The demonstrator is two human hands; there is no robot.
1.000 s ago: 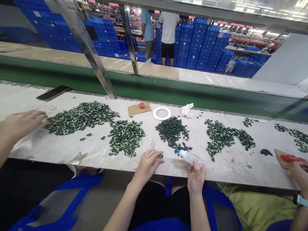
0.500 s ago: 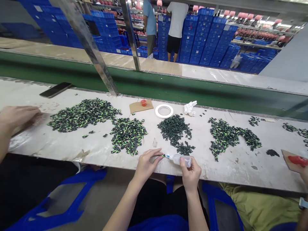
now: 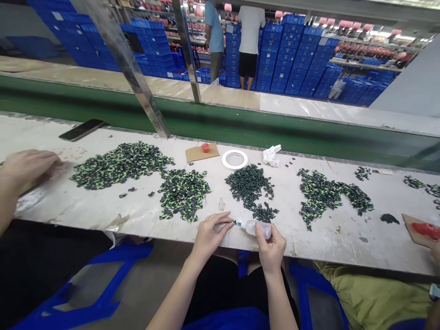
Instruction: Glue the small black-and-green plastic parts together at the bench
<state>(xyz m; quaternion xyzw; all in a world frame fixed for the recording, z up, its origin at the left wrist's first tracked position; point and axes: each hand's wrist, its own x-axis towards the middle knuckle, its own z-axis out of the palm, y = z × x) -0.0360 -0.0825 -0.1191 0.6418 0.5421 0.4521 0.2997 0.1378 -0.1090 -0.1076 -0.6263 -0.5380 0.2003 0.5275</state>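
Note:
Between thumb and fingertips, my left hand (image 3: 210, 233) pinches a small black-and-green piece (image 3: 234, 222) just above the table's near edge. My right hand (image 3: 271, 247) is closed round a translucent squeeze bottle (image 3: 256, 228), tilted to lie almost level. Its blue tip (image 3: 239, 223) points left, right by the small piece; whether they touch I cannot tell. Just beyond my hands lie a heap of small dark green pieces (image 3: 249, 183) and, to its left, a heap of black-and-green pieces (image 3: 184, 195).
A roll of white tape (image 3: 234, 153), crumpled tissue (image 3: 271, 156) and cardboard (image 3: 192, 153) with a red cap (image 3: 205, 147) lie at the back. Another person's hand (image 3: 29, 169) is at far left. More black-and-green pieces (image 3: 319, 192) lie right. A metal post (image 3: 151, 110) stands behind.
The bottle and my right hand have shifted very slightly left, towards the small piece. My left hand stays in place. The white-shirted person in the background has moved a little.

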